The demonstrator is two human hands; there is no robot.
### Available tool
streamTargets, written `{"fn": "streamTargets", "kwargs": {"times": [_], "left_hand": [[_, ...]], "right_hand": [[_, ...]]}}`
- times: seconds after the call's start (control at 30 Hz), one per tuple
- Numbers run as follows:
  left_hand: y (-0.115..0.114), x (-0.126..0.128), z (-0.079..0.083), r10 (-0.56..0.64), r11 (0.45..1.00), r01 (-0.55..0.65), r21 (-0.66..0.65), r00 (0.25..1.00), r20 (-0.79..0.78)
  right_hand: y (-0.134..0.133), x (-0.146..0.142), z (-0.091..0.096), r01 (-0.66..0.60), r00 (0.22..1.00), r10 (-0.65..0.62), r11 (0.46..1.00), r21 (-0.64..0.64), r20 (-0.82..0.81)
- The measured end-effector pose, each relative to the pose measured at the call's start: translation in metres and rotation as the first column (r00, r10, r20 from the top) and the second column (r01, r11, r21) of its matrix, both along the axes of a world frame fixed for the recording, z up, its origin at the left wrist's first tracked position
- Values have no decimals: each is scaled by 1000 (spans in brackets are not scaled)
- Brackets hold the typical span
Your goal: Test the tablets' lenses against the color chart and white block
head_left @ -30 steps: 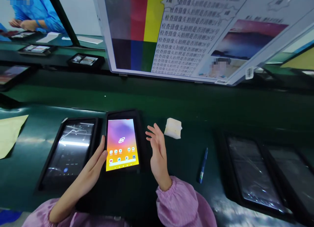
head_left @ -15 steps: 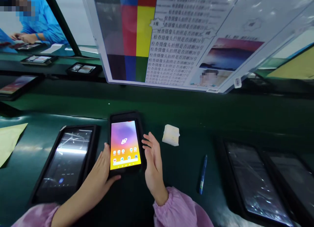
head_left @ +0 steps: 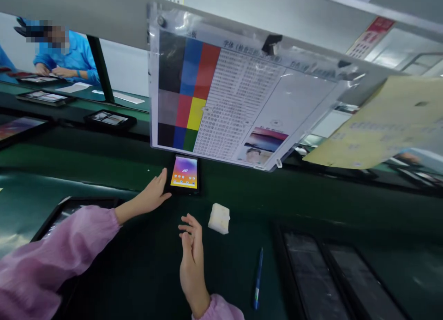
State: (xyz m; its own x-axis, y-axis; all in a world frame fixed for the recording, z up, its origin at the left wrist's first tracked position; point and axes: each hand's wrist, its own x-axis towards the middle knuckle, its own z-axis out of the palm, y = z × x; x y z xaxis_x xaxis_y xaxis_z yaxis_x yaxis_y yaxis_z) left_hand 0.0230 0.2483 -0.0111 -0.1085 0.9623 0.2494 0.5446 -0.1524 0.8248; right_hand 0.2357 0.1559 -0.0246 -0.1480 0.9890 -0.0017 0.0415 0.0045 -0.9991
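Observation:
A tablet (head_left: 184, 166) with a bright purple-to-orange home screen lies below the hanging chart, in a dark case. Beside its left edge is my left hand (head_left: 150, 194), fingers stretched out and thumb apart; whether the fingertips touch the case I cannot tell. My right hand (head_left: 193, 260) hovers nearer to me with its fingers loosely spread, holding nothing. Just right of those fingers lies a folded whitish pad (head_left: 219, 218). Farther right a blue pen (head_left: 258, 278) lies on the dark green table (head_left: 145, 269). Under my left sleeve another dark tablet (head_left: 65, 214) is partly hidden.
A plastic-covered test chart (head_left: 221, 98) with colour blocks and text hangs ahead. Two dark tablets (head_left: 311, 274) lie at the right. A yellow sheet (head_left: 377, 126) hangs at the upper right. Past the frame, a person in blue (head_left: 81, 57) sits with devices; a small tablet (head_left: 110, 118) lies nearer.
The lit tablet has moved away from me, toward the foot of the chart, with my left hand reaching after it. My right hand is now apart from it. The view has tilted up.

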Motion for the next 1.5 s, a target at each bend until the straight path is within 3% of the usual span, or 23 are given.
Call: {"fn": "streamTargets", "kwargs": {"times": [0.1, 0.17, 0.27, 0.37, 0.47, 0.63, 0.8, 0.97, 1.07, 1.2, 1.37, 1.5], "left_hand": [[-45, -51, 2, 73, 995, -71, -67, 997, 23], [-82, -94, 2, 185, 975, -181, -133, 982, 25], [-141, -148, 2, 436, 889, -418, -189, 897, 66], [-189, -168, -6, 605, 788, -567, -240, 785, 132], [-210, -155, -19, 635, 767, -570, -295, 739, 223], [-208, -95, -39, 572, 817, -485, -311, 749, 335], [-223, -35, -51, 355, 920, -232, -315, 833, 424], [-258, -2, -51, 303, 940, -244, -238, 918, 254], [-270, 7, -52, 243, 955, -211, -210, 959, 144], [-272, 9, -55, 221, 959, -216, -181, 975, 8], [-274, -3, -64, 174, 970, -178, -165, 984, -37], [-277, -14, -82, 134, 981, -140, -131, 989, -54]], "right_hand": [[-2, 0, 3, -38, 999, 38, 999, -10, 12], [-2, 0, 4, -77, 997, 77, 997, -29, 18], [-1, -2, 3, -129, 991, 130, 990, -52, 27], [-2, -8, -3, -197, 977, 202, 976, -91, 60], [-8, -18, -6, -290, 945, 306, 948, -133, 119], [-15, -30, -2, -379, 874, 381, 923, -68, 304], [12, -40, 13, -434, 738, 259, 889, 144, 623], [52, -65, 24, -529, 585, 133, 810, 253, 800], [64, -83, 22, -590, 518, 116, 766, 256, 848], [62, -94, 16, -610, 506, 89, 740, 283, 858], [61, -97, 18, -580, 520, 58, 756, 303, 852], [70, -97, 24, -538, 592, 125, 796, 275, 796]]}}
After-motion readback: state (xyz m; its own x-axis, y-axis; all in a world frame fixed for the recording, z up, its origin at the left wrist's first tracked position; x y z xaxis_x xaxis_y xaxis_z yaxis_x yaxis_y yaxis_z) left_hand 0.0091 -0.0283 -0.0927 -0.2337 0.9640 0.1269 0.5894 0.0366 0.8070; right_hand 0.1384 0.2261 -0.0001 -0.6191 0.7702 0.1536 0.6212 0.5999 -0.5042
